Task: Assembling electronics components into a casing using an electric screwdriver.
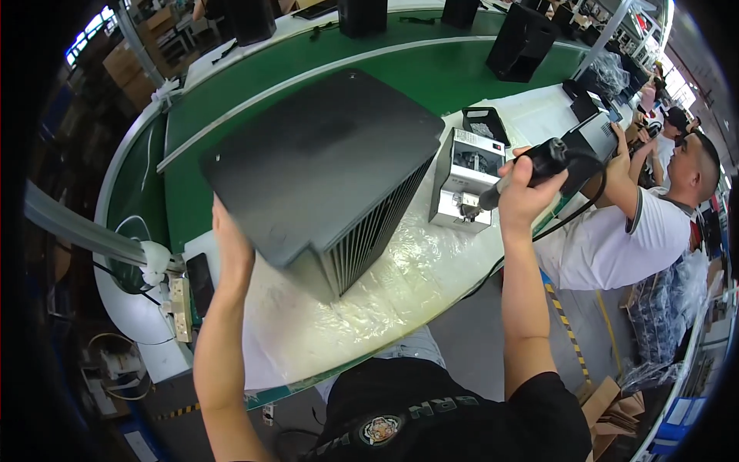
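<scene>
The box [331, 154] is standing over the bench [285, 358], its dark top facing up and its slatted side facing right; whether its base is touching the bench is hidden. The left hand [232, 242] is pressing along the box's left side; its fingers are partly disappearing behind it, so how firmly they are gripping cannot be told. Right of the box, the right hand [531, 185] is wrapping around a driver [548, 159], its nose pointing toward the box. A white feeder [454, 208] is sitting between box and right hand, filling that gap, with a tray [499, 137] behind it. The driver's cable [599, 181] is looping down behind the right forearm. Left of the box, a phone [198, 279] is lying near it. Beyond the box, a green belt [431, 65] is running past.
</scene>
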`<state>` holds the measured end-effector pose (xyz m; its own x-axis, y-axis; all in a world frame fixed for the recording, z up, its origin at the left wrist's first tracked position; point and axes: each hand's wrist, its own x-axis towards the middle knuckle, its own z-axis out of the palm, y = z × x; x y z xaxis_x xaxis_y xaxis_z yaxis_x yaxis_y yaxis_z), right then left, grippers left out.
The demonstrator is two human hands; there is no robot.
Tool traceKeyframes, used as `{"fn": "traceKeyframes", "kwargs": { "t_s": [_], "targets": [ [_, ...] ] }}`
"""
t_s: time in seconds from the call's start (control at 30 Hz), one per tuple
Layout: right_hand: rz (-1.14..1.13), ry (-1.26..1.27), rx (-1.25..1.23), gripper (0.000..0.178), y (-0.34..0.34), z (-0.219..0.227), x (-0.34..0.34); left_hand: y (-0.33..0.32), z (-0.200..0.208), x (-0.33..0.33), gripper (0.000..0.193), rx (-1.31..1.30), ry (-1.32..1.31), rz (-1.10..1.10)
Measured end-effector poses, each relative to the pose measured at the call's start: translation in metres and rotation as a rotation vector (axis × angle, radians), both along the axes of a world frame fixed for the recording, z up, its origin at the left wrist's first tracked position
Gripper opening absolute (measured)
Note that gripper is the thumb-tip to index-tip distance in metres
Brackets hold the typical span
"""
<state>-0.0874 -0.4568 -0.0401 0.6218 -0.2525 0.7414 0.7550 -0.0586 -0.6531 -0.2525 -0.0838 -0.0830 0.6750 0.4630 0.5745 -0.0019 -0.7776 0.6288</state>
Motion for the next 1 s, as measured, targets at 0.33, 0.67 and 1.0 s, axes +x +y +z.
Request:
{"fn": "traceKeyframes", "kwargs": {
  "t_s": [0.33, 0.67, 1.0],
  "targets": [
    [0.198, 0.176, 0.038, 0.026, 0.007, 0.029, -0.024, -0.053, 0.120, 0.050, 0.071, -0.046, 0.524, 0.022],
    [0.414, -0.127, 0.150, 0.041, 0.075, 0.122, -0.048, -0.051, 0.055, 0.074, 0.057, -0.141, 0.671, -0.408],
    [0.647, -0.181, 0.127, 0.027, 0.200, 0.133, -0.030, -0.054, 0.044, 0.034, 0.056, -0.258, 0.617, -0.394]
  ]
}}
